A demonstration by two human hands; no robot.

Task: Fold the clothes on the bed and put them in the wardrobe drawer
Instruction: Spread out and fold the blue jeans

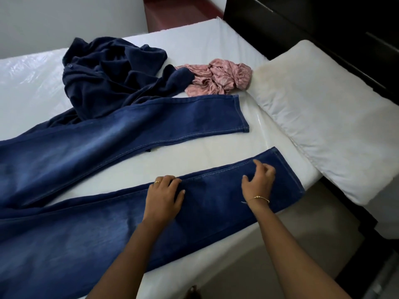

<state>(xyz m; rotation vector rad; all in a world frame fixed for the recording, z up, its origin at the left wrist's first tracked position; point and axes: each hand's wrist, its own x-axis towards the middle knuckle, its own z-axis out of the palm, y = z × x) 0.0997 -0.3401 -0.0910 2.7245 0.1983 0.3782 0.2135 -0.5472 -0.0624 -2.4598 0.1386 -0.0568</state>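
Jeans: the jeans (90, 147) lay spread flat across the bed (32, 87), filling the left and centre of the frame, legs parted and pointing right
Near leg: ran along the lower centre, its hem at centre right by the bed's edge
Left hand: the left hand (163, 196) rested palm-down on the near leg at lower centre, fingers extended and pressing, holding nothing
Right hand: the right hand (258, 182) sat just right of it near the hem, fingers loosely curled over the denim; whether they pinched cloth could not be told
Cloth to fingers: the denim lay under both hands
Risk: the hem sat close to the edge, so a sideways pull could probably drag the leg off the bed; smoothing unevenly might leave creases
Other clothes: a navy garment (112, 74) crumpled at upper left, overlapping the far leg; a pink garment (218, 76) at upper centre
Pillow: a white pillow (323, 117) at the right
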